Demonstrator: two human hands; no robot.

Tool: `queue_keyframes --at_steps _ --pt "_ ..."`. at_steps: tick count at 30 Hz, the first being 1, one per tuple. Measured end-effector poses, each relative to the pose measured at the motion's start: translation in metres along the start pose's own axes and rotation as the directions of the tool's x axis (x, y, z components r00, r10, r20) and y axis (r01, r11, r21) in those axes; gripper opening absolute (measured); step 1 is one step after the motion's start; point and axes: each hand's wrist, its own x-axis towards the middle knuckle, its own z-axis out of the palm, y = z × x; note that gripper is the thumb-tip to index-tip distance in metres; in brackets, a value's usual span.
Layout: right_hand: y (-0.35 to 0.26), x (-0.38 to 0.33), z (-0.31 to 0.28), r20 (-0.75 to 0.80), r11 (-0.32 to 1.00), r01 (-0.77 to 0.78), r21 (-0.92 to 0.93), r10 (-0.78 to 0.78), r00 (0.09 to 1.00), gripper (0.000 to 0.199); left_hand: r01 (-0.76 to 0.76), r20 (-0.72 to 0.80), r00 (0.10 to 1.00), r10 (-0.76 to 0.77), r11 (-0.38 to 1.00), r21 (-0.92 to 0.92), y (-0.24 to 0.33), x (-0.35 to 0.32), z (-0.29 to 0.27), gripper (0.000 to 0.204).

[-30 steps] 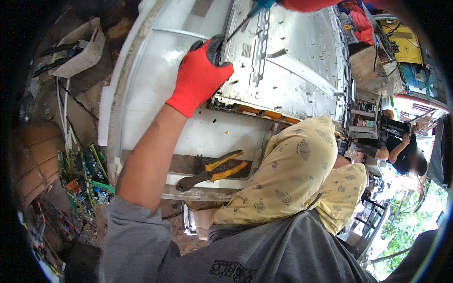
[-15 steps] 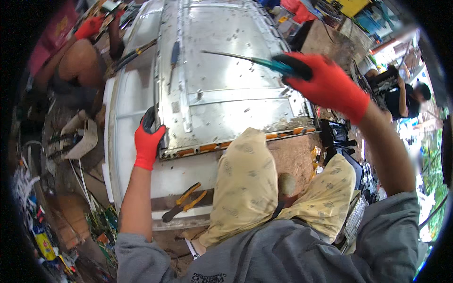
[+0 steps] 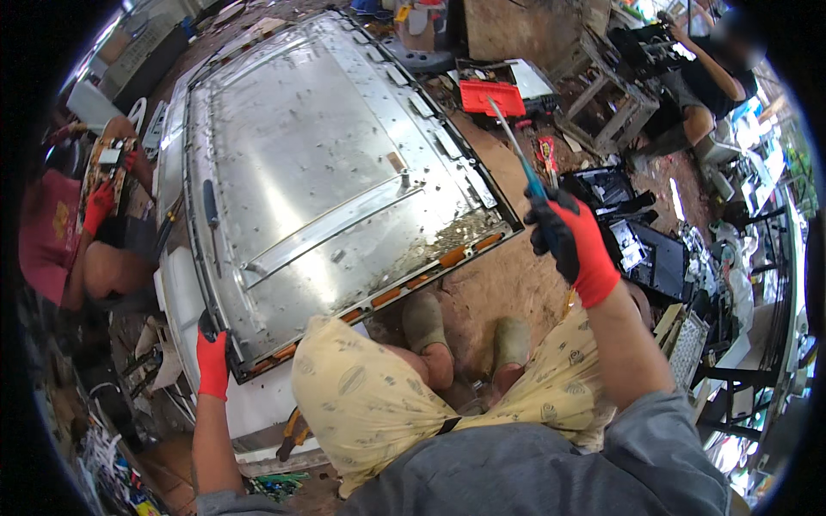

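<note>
A large silvery metal back panel [image 3: 318, 163] of a flat screen lies tilted before me, its near edge crusted with dirt and orange strips. My left hand [image 3: 211, 361], in a red and black glove, grips the panel's near left corner. My right hand [image 3: 572, 241], gloved the same way, holds a screwdriver [image 3: 516, 150] with a blue handle, raised off the panel's right edge, tip pointing up and away. My knees in yellow patterned shorts [image 3: 370, 404] and my two feet [image 3: 430, 331] are below the panel.
Another person [image 3: 77, 249] in a red shirt and red gloves crouches at the left with a circuit board. A second person [image 3: 705, 77] sits at the upper right by a wooden stool. A red toolbox [image 3: 492, 96], black plastic casings [image 3: 641, 245] and yellow-handled pliers [image 3: 292, 434] lie around on dirt ground.
The view has swung, so the panel now appears farther and wider. My right hand with the screwdriver has drawn off the panel to its right side. My left hand still grips the corner.
</note>
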Motion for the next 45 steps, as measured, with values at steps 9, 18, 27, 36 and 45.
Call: queue_keyframes --at_steps 9,18,27,36,45 --pt "-0.043 0.045 0.011 0.138 0.974 0.115 0.194 -0.143 0.98 0.044 0.021 -0.227 0.966 0.123 0.837 0.547 0.009 -0.005 0.019 0.054" --pt "-0.029 0.082 -0.003 -0.075 0.963 0.023 -0.268 -0.045 0.996 0.049 0.219 -0.335 0.941 -0.049 0.842 0.492 0.027 -0.018 0.026 0.059" --pt "-0.021 0.067 0.038 0.168 0.996 -0.086 -0.024 0.088 0.982 0.056 0.159 -0.275 0.961 -0.024 0.863 0.48 0.064 -0.021 0.054 0.057" --pt "-0.071 0.017 0.173 0.667 0.874 0.12 -0.47 0.263 0.698 0.062 0.191 -0.296 0.955 -0.02 0.804 0.563 0.067 -0.017 0.058 0.069" --pt "-0.096 -0.006 0.359 0.785 0.42 0.663 -0.62 0.337 0.521 0.055 0.427 -0.39 0.881 -0.267 0.802 0.417 0.11 -0.004 0.063 0.081"
